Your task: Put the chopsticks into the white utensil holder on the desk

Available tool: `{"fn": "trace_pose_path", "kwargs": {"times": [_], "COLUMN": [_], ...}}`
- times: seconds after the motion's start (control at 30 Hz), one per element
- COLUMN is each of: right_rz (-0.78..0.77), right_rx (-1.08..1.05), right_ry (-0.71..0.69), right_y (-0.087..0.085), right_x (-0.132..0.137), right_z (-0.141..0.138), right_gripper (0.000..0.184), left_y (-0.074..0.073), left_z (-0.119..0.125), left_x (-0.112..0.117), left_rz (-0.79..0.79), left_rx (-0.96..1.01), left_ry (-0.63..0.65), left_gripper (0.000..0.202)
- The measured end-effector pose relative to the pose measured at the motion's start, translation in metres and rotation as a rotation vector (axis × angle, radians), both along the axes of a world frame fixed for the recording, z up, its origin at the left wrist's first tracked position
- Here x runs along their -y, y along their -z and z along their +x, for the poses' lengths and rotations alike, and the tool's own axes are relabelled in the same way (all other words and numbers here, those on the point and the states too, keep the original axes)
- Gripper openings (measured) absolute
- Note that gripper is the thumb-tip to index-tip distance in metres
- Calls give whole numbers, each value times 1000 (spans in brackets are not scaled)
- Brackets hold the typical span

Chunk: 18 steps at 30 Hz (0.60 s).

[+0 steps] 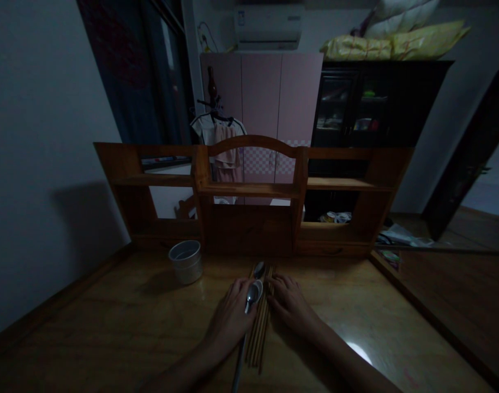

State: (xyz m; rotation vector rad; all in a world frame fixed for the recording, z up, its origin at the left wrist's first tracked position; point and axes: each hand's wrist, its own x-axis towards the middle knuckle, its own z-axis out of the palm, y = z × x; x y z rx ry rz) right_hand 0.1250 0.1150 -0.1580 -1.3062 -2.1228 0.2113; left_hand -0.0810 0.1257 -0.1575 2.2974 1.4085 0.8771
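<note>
Head view, dim room: near the table's (pixel 110 327) back edge, the left hand (pixel 232 316) and right hand (pixel 290 303) flank a bundle of chopsticks (pixel 260 327) and two spoons (pixel 252 295), fingers loosely spread, clamping nothing. Squaring the ends evenly would serve best. A metal cup (pixel 186 262) stands left.

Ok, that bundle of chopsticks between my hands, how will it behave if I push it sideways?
The chopsticks lie loose and side by side on the glossy desk, so they would probably roll and spread apart. They look thin and light, likely stiff. The spoons beside them might slide too.
</note>
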Motion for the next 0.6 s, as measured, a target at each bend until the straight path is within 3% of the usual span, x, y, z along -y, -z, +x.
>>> {"fn": "trace_pose_path", "kwargs": {"times": [0.33, 0.6], "right_rz": [3, 1], "right_rx": [-23, -41], "right_ry": [7, 10], "right_y": [5, 2], "right_x": [-2, -1], "right_z": [1, 0], "right_gripper": [41, 39], "left_y": [-5, -4], "left_z": [-1, -4], "left_x": [1, -7], "left_rz": [-31, -70], "left_rx": [18, -26], "left_ry": [-13, -42], "left_gripper": [35, 44]}}
